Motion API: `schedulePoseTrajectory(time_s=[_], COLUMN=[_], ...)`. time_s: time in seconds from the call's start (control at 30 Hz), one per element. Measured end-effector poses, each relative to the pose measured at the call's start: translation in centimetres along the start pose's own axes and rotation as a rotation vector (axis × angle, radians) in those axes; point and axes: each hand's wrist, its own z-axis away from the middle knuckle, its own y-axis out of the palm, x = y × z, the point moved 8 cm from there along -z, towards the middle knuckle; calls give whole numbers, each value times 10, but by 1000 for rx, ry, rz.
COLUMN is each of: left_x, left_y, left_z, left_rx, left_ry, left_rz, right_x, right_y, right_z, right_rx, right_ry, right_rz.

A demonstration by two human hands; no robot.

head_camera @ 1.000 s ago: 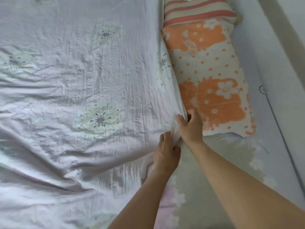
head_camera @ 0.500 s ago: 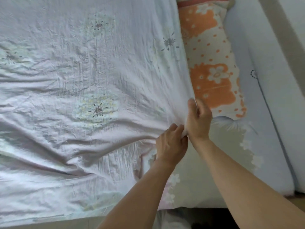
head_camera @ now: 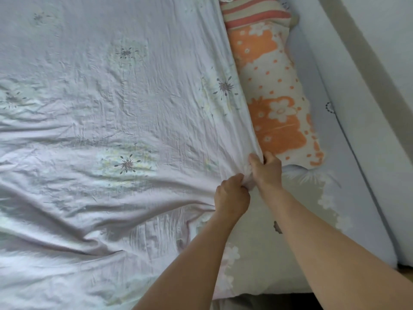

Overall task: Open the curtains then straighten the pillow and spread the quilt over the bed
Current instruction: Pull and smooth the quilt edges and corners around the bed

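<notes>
Quilt [head_camera: 125, 130] corner bunched in left hand [head_camera: 231, 196] and right hand [head_camera: 266, 172] grip, beside pillow [head_camera: 277, 104].

Both bare forearms enter from 5–6 o'clock, reaching toward 12. Left hand [head_camera: 231, 195]: fingers curled into a fist, knuckles up, wrist roughly straight, gripping a bunch of cloth. Right hand [head_camera: 266, 172]: just beside it at its 1 o'clock, the two nearly touching, fingers curled under, thumb on top, pinching the same cloth. Right forearm runs long and diagonal from 4 o'clock; left forearm comes up steeper from 6.
</notes>
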Motion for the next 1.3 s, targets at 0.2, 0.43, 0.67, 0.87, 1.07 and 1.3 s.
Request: schedulePoseTrajectory(time_s=[0.2,0.43,0.67,0.87,1.07,1.3], left_x=[-11,1,18,49,69,77], left_y=[7,32,58,60,82,96], left_z=[-3,-15,-2,20,67,77], left_rx=[305,383,391,298,487,470], left_ry=[-26,-159,-381,-299,-187,-100], left_rz=[106,360,833,622,80,-144], right_x=[-14,-49,-91,-125,-129,-133], right_y=[-11,-25,6,-29,-45,-33], right_z=[-6,17,59,65,68,81], right_rx=[-21,113,508,376,272,336], right_ry=[40,305,363,299,376,463], right_rz=[-104,-181,-238,128,313,-33])
